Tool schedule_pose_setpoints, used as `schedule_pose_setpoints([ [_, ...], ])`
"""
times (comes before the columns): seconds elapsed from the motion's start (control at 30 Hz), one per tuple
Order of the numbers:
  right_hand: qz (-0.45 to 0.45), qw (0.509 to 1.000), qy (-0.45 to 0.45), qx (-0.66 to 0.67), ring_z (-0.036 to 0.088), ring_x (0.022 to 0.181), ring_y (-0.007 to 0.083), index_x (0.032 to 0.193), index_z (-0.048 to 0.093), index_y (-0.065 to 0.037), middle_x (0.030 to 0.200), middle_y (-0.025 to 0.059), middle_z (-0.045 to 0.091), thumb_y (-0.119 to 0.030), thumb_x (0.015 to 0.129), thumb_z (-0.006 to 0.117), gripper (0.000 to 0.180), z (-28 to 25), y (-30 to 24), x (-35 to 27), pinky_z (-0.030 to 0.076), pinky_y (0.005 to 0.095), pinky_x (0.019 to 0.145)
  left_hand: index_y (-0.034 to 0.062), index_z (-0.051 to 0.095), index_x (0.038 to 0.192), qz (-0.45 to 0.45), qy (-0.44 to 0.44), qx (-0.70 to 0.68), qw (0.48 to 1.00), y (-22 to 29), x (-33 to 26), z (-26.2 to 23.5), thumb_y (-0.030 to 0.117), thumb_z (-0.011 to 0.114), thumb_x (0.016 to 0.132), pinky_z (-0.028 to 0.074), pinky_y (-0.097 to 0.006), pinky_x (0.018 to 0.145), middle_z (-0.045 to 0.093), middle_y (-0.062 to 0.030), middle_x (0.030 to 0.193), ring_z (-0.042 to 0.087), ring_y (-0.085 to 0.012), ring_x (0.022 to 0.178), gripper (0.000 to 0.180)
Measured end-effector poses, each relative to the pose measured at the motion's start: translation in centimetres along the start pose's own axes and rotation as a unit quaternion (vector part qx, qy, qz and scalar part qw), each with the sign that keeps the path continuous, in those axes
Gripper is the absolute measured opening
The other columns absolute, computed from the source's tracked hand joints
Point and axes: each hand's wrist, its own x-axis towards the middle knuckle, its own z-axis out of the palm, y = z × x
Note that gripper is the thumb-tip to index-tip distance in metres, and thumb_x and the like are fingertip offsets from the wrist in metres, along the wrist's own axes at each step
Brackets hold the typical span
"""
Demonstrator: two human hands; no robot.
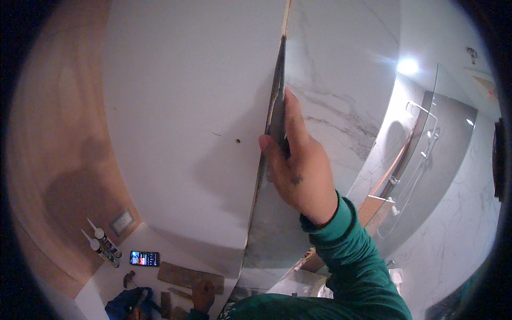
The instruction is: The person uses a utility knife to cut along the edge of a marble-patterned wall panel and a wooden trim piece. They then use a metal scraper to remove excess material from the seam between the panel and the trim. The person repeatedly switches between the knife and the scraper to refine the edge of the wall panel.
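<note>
My right hand point(306, 173), in a green sleeve, is raised at the upright edge between a plain white panel point(181, 106) and a marbled grey panel point(341, 90). Its thumb and fingers close round a dark, tapering strip point(278, 120) that runs along this edge; the strip's exact kind is unclear. Low in the view, my left hand point(203, 294) is by a brown, flat rectangular board point(184, 274) on a white surface. Its fingers are small and dim, so their grip does not show.
Two sealant cartridges point(104, 248), a lit phone point(144, 258), a hammer-like tool point(128, 278) and a blue bag point(130, 304) lie at lower left. A wall socket point(122, 222) is set low in the wood-toned wall point(64, 133). At right stands a glass shower screen point(453, 133).
</note>
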Motion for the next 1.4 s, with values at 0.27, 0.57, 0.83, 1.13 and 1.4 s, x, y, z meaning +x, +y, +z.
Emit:
schedule_pose_setpoints([
  [0.27,0.018,0.999,-0.035,0.006,0.074,0.089,0.0446,0.163,0.022,-0.006,0.099,0.0274,0.071,-0.007,0.096,0.066,0.080,1.0,0.6,-2.8,0.057,0.0413,0.076,0.0073,0.072,0.091,-0.027,-0.071,0.051,0.996,1.4,0.4,-1.4,0.026,0.070,0.091,0.052,-0.045,0.064,0.067,-0.0147,0.075,0.066,-0.0315,0.068,0.018],
  [0.57,-0.017,0.998,-0.037,0.050,0.075,0.086,0.0372,0.163,0.022,-0.005,0.111,0.0291,0.069,-0.008,0.098,0.066,0.079,1.4,1.7,-5.3,0.057,0.0371,0.075,0.0051,0.067,0.086,0.057,-0.029,0.028,0.998,-0.1,0.2,-0.5,0.029,0.065,0.096,0.048,-0.047,0.067,0.063,-0.0181,0.077,0.063,-0.0347,0.073,0.026],
  [0.83,0.079,0.991,-0.013,0.108,0.070,0.084,0.0483,0.162,0.028,-0.005,0.101,0.0297,0.069,-0.011,0.098,0.065,0.074,-1.4,0.0,-2.8,0.056,0.0482,0.074,0.0058,0.066,0.087,0.083,0.024,0.055,0.995,0.5,-1.6,-0.3,0.026,0.066,0.096,0.049,-0.048,0.062,0.064,-0.0171,0.074,0.064,-0.0372,0.068,0.023],
  [1.13,-0.020,0.999,0.023,0.039,0.071,0.070,0.0237,0.162,0.031,-0.010,0.093,0.0189,0.071,-0.011,0.098,0.068,0.074,-0.5,1.1,-1.6,0.055,0.0354,0.066,0.0034,0.071,0.096,0.041,0.001,0.054,0.998,3.3,-2.8,-1.9,0.027,0.070,0.094,0.054,-0.048,0.064,0.071,-0.0191,0.078,0.070,-0.0382,0.070,0.024],
  [1.4,0.025,0.997,-0.040,0.054,0.075,0.084,0.0423,0.162,0.026,-0.009,0.103,0.0286,0.071,-0.008,0.097,0.068,0.077,1.1,1.8,-6.4,0.057,0.0401,0.073,0.0024,0.072,0.101,-0.018,-0.015,0.068,0.997,1.2,-3.1,-1.5,0.030,0.068,0.096,0.055,-0.047,0.067,0.071,-0.0195,0.081,0.071,-0.0366,0.072,0.028],
])
